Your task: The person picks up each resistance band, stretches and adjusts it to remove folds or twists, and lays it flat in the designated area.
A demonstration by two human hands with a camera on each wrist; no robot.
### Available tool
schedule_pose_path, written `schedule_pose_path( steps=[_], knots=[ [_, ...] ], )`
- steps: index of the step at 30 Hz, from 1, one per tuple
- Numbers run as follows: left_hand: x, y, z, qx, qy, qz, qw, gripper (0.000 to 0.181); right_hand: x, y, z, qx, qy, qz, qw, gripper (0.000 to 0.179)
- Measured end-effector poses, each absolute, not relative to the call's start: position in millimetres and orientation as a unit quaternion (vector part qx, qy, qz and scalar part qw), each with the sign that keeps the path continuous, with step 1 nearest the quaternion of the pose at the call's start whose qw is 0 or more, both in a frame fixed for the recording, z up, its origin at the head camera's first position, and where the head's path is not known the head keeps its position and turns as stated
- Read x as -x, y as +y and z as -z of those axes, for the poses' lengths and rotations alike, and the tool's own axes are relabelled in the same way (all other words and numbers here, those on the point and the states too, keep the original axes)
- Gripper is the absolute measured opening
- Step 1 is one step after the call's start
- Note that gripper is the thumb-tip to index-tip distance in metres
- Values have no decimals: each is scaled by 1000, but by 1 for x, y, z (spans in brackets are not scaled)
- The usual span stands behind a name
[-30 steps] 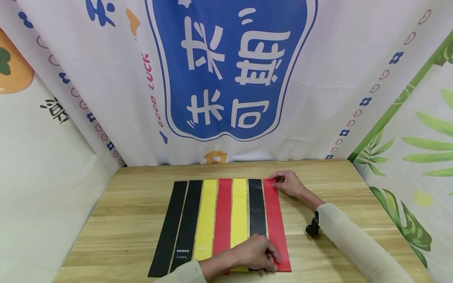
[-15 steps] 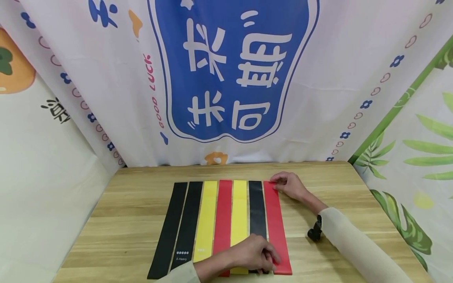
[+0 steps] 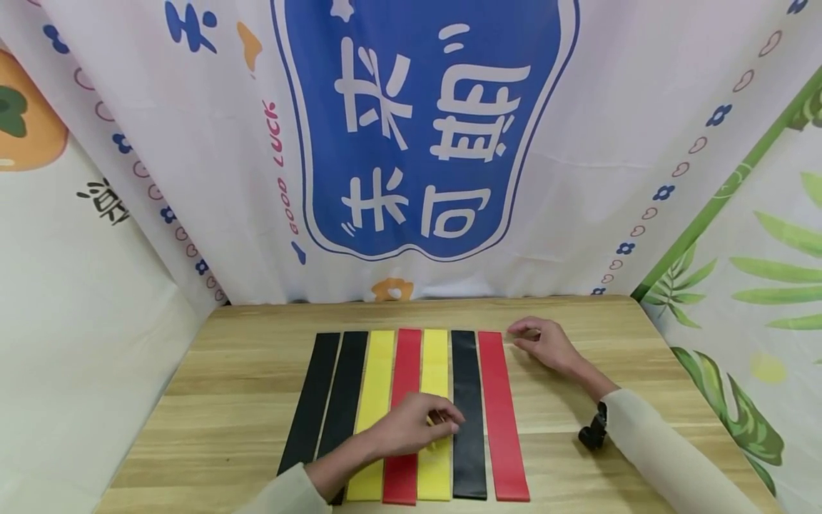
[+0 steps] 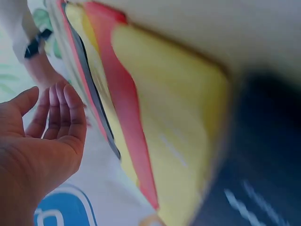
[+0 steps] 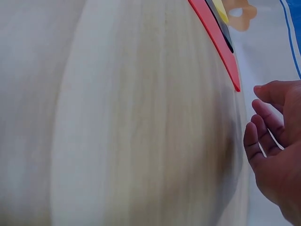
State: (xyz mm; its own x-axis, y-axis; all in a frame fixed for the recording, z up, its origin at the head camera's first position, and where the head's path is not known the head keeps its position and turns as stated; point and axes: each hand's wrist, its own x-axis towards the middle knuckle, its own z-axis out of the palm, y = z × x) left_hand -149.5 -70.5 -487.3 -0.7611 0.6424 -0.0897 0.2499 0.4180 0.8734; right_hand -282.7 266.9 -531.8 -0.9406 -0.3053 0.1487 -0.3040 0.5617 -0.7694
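Note:
Several flat resistance bands lie side by side on the wooden table in the head view. From the left come two black bands [image 3: 312,385], a yellow one [image 3: 379,371], a red one [image 3: 407,364], another yellow one [image 3: 435,364], a black one [image 3: 469,457] and, at the right end, a red band [image 3: 502,414]. My left hand [image 3: 411,425] hovers over the middle bands with fingers loosely bent and nothing held; in the left wrist view its palm [image 4: 42,155] is bare. Just right of the rightmost red band's far end is my right hand [image 3: 546,344], fingers relaxed, holding nothing.
The wooden table [image 3: 244,385] extends left and right of the bands. A printed white curtain [image 3: 578,178] hangs along its far edge, and another with green leaves [image 3: 770,285] stands at the right. A small black device [image 3: 594,432] is on the right wrist.
Both hands have let go of the rightmost red band. The left hand has moved up and left across the bands; the right hand has drawn slightly right, off the band's far end.

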Motion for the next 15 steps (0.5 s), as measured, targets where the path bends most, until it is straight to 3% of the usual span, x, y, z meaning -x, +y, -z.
schedule_pose_path(
  steps=[15],
  knots=[
    [183, -175, 474, -228, 914, -336, -1, 25, 269, 307, 521, 218, 910, 347, -69, 22]
  ],
)
